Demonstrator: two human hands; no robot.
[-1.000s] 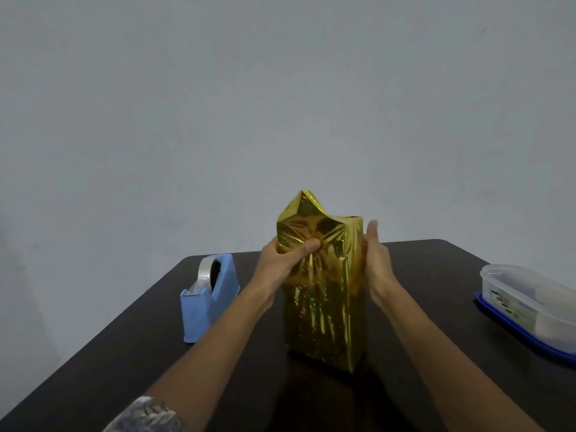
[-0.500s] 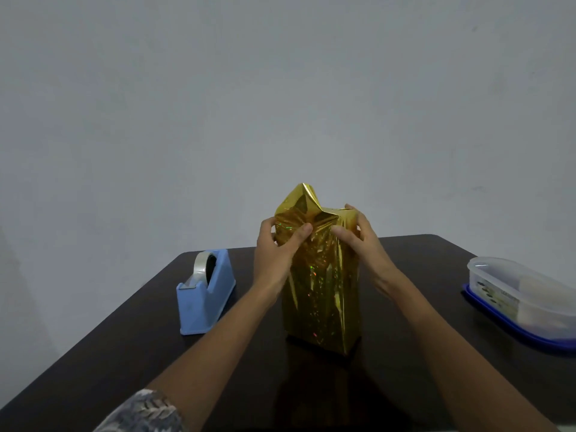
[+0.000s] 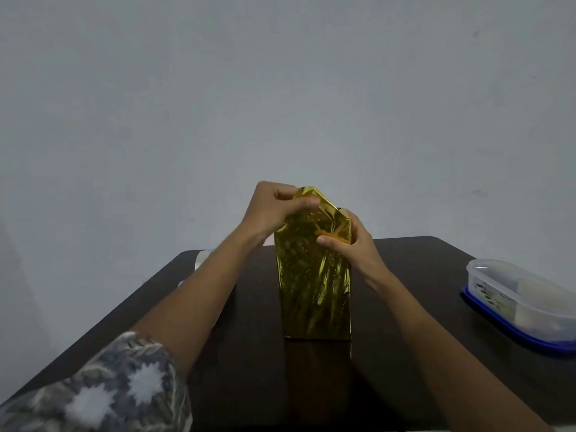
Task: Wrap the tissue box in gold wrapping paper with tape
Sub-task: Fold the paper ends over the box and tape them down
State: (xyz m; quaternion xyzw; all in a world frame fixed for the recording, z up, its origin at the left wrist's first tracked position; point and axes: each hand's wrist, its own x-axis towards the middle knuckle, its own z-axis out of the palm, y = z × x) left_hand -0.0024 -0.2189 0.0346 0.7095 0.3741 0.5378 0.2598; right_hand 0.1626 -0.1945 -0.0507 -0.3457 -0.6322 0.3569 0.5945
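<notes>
The tissue box (image 3: 314, 288) stands upright on its end in the middle of the dark table (image 3: 420, 275), covered in shiny gold wrapping paper. Loose paper sticks up in a crumpled peak at its top. My left hand (image 3: 274, 210) grips that peak from the left, fingers curled over the fold. My right hand (image 3: 352, 244) presses the paper against the box's upper right side, thumb on the front face. The tape dispenser (image 3: 199, 260) is almost wholly hidden behind my left forearm; only a pale sliver shows.
A clear plastic container (image 3: 523, 294) on a blue lid sits at the table's right edge. A plain grey wall rises behind the table. My patterned left sleeve (image 3: 118, 388) fills the lower left corner.
My left hand rose to the top of the paper peak and closed over it. My right hand slid a little down the right side. The view shifted, and my forearm now hides the dispenser.
</notes>
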